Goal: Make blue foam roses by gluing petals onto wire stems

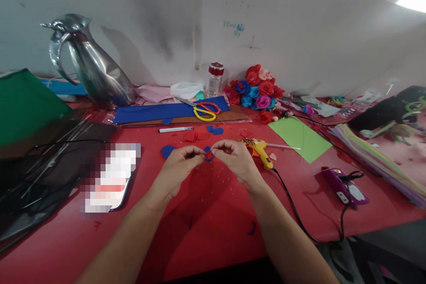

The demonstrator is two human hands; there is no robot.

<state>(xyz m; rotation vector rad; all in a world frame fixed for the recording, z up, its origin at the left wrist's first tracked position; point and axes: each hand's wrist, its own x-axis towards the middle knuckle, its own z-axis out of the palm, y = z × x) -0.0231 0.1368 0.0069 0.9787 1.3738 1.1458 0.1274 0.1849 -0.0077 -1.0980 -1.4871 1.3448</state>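
Between my two hands is a small blue paper petal (208, 154), pinched at its left edge by my left hand (181, 166) and at its right edge by my right hand (234, 157). Both hands are held above the red table. A larger blue paper piece (167, 151) lies just left of my left fingers. Beyond my hands rest small blue cut pieces (217, 131) and red cut pieces (196, 136). To the right of my right hand lies a yellow glue gun (263, 153) with a clear glue stick in its back.
A phone (113, 177) lies at left, under a steel jug (93, 66). Scissors (204, 112) rest on blue paper (143, 114) at the back, near a jar (214, 80) and paper roses (256, 88). Right are green paper (301, 140) and a purple power strip (344, 186) with black cord.
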